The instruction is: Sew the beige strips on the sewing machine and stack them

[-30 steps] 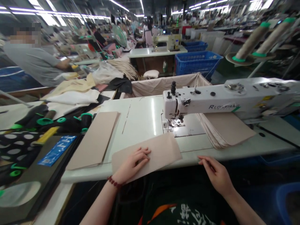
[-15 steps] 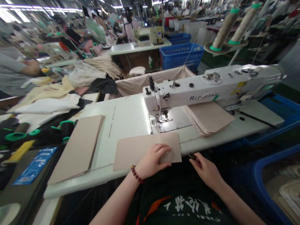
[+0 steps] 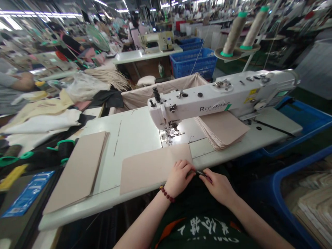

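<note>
In the head view, the work looks partway through: a single beige panel (image 3: 147, 167) lies flat on the counter (image 3: 135, 131), clear of the needle of the sewing machine (image 3: 189, 107), while one stack of panels (image 3: 77, 169) rests to its left and a fanned pile (image 3: 223, 129) sits partly under the machine's arm. Which of these is finished cannot be told; the panel's near right corner seems to be the part in hand. The left hand (image 3: 180, 176) lies over that corner, fingers bent and thumb drawn in, though what they pinch is hidden. Just off the corner, the right hand (image 3: 216, 185) pinches a small dark tool (image 3: 201, 173), its tip beside the left thumb. Most of the panel stretches leftward from both hands.
</note>
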Available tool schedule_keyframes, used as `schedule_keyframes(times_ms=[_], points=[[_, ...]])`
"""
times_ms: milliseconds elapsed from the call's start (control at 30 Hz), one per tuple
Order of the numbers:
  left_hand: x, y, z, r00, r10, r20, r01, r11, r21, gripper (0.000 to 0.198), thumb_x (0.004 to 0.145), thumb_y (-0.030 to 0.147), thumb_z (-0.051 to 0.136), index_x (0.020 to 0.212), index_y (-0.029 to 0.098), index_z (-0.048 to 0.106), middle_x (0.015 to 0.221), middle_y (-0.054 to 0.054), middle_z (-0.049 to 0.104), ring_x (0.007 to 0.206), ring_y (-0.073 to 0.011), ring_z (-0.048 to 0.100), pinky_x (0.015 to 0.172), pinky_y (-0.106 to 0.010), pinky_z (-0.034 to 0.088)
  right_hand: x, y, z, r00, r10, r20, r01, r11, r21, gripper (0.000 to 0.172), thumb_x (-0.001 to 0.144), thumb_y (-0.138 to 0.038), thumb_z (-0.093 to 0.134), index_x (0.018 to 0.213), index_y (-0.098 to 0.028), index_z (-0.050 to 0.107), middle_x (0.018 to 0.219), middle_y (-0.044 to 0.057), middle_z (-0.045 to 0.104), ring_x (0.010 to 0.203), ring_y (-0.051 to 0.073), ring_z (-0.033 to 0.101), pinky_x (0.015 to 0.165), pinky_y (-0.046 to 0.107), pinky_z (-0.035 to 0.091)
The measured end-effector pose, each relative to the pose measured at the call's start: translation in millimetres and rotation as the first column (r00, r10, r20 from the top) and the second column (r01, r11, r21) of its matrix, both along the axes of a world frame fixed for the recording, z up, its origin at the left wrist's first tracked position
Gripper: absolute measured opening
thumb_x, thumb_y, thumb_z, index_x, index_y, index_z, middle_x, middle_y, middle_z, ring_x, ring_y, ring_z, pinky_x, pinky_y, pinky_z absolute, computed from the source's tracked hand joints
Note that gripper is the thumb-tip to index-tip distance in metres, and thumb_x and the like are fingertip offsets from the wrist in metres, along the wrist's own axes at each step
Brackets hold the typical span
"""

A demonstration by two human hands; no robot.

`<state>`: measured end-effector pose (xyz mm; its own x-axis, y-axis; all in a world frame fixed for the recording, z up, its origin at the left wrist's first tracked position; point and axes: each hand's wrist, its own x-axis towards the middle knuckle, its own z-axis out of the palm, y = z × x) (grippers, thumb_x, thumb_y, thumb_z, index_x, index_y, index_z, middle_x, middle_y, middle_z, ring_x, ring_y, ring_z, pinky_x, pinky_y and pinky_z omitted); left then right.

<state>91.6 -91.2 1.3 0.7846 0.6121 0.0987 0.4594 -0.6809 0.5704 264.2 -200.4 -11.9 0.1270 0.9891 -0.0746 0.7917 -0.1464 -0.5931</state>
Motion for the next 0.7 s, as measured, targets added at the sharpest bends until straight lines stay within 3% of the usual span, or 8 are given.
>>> schedule_keyframes(times_ms=[267, 700], points=[[-2.9, 5.5, -0.8, 1.000, -0.026, 0.006, 0.026, 0.999, -0.039, 0.012, 0.095, 0.025, 0.048, 0.093, 0.021, 0.059, 0.096, -0.004, 0.058, 0.091, -0.0200, 0.055, 0.083, -0.037, 0.042, -3.6, 1.8, -0.7, 0.997, 0.065, 0.030, -0.065, 0.998, 0.006, 0.020, 0.095, -0.037, 0.043, 0.082, -0.024, 0.051, 0.070, -0.004, 0.062, 0.065, 0.016, 0.061, 0.057, 0.026, 0.031], [3.8, -3.1, 0.9, 0.997, -0.006, -0.077, 0.010, 0.999, 0.051, 0.015, 0.096, 0.026, 0.043, 0.090, 0.020, 0.056, 0.095, -0.007, 0.056, 0.090, -0.0224, 0.055, 0.082, -0.041, 0.043, -6.8, 7.0, -0.5, 0.992, 0.084, 0.094, -0.085, 0.996, 0.011, 0.025, 0.096, -0.037, 0.040, 0.078, -0.023, 0.051, 0.070, -0.003, 0.064, 0.063, 0.016, 0.061, 0.056, 0.026, 0.031]])
